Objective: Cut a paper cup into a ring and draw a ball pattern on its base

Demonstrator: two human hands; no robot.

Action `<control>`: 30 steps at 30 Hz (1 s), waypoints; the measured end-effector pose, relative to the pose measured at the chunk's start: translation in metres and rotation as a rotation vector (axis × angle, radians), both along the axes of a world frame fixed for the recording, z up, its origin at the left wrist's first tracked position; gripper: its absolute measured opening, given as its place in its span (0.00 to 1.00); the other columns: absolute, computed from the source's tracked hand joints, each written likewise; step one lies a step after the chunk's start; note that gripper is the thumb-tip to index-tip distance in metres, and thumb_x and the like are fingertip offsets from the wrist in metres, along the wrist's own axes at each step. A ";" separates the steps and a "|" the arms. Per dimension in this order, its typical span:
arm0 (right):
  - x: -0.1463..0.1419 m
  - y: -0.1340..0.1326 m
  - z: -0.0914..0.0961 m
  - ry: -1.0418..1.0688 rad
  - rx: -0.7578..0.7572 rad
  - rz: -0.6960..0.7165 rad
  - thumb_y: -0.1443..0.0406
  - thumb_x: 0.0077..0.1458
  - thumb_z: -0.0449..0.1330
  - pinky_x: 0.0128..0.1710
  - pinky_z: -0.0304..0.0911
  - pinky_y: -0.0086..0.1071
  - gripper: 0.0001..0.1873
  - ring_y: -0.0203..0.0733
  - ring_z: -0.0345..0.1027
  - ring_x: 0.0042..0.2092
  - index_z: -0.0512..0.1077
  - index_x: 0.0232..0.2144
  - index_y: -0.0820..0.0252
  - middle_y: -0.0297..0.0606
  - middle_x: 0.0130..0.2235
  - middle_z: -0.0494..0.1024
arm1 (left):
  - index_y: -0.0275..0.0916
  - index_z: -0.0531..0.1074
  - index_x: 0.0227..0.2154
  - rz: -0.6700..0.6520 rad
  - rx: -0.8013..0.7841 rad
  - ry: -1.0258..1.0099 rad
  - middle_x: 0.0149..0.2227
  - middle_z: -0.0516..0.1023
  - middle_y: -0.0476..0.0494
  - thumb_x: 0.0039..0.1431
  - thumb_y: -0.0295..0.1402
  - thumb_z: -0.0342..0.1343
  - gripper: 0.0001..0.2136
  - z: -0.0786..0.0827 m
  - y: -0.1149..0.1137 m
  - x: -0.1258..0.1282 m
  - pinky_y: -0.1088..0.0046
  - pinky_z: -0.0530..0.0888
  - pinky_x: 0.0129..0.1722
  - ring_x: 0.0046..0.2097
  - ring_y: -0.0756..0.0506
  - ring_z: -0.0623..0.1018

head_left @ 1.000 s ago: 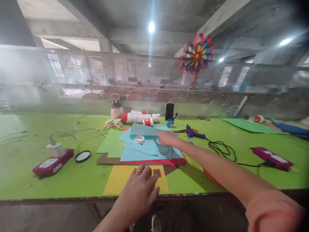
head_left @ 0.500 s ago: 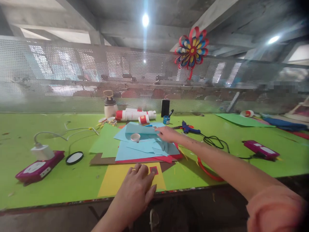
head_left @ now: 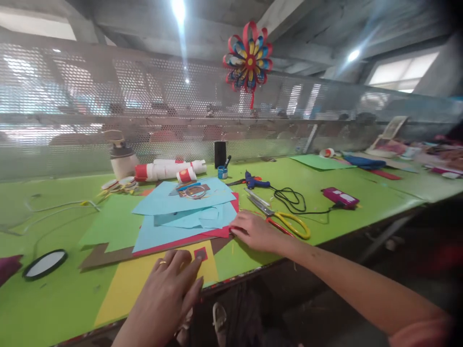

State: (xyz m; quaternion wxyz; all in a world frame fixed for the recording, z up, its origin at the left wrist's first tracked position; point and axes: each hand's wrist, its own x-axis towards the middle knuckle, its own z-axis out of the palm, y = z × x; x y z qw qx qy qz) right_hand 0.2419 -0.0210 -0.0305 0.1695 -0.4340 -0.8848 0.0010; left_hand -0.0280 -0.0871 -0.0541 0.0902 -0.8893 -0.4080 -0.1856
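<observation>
My left hand (head_left: 168,284) rests over a yellow sheet (head_left: 121,282) at the table's near edge, fingers apart. Its index fingertip touches a small red square (head_left: 205,252) with a dark round spot. Fingers pinched together, my right hand (head_left: 255,231) is at the corner of a red sheet (head_left: 221,233), which lies beneath light blue paper (head_left: 217,193). Just beyond that hand lie scissors (head_left: 291,224) with a yellow handle loop and a red one. A blue stick-like tool (head_left: 191,187) and a thin ring (head_left: 195,196) sit on the top blue sheet.
Beyond the scissors lies a blue glue gun (head_left: 255,181) whose black cord runs to a purple power strip (head_left: 340,198). White-and-red paper cups (head_left: 170,169), a bottle (head_left: 123,161) and a small blue jar (head_left: 222,172) stand behind the papers. Green paper (head_left: 115,219) lies left.
My right hand has drawn back from the raised blue paper to the red sheet's corner. The blue paper now lies flatter and the scissors show. The view has turned right; my left hand stays on the square.
</observation>
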 end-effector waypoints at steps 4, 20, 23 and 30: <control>-0.002 -0.011 0.002 -0.002 0.007 0.031 0.67 0.63 0.54 0.44 0.62 0.35 0.11 0.43 0.67 0.42 0.77 0.37 0.62 0.44 0.37 0.76 | 0.43 0.72 0.48 -0.039 0.102 0.006 0.42 0.74 0.41 0.63 0.35 0.49 0.13 -0.002 0.004 -0.004 0.62 0.74 0.36 0.43 0.40 0.74; -0.025 0.038 0.001 -0.150 0.008 -0.080 0.65 0.63 0.55 0.52 0.61 0.47 0.13 0.47 0.66 0.52 0.70 0.49 0.62 0.43 0.51 0.73 | 0.44 0.70 0.50 -0.044 0.074 0.023 0.42 0.73 0.40 0.62 0.34 0.50 0.14 -0.003 0.004 -0.006 0.61 0.75 0.36 0.42 0.40 0.75; 0.002 0.055 0.014 -0.147 -0.022 -0.279 0.61 0.62 0.57 0.50 0.65 0.47 0.15 0.46 0.68 0.51 0.69 0.50 0.61 0.43 0.52 0.72 | 0.43 0.70 0.51 -0.055 0.059 0.017 0.42 0.73 0.40 0.63 0.34 0.50 0.14 -0.003 0.006 -0.005 0.60 0.74 0.37 0.43 0.40 0.74; 0.074 0.113 0.035 -0.231 -0.264 -0.619 0.61 0.62 0.57 0.44 0.70 0.42 0.15 0.43 0.71 0.45 0.69 0.50 0.60 0.42 0.50 0.73 | 0.42 0.70 0.49 0.019 -0.066 0.006 0.42 0.71 0.39 0.64 0.32 0.47 0.13 0.004 -0.004 0.001 0.56 0.72 0.40 0.45 0.38 0.71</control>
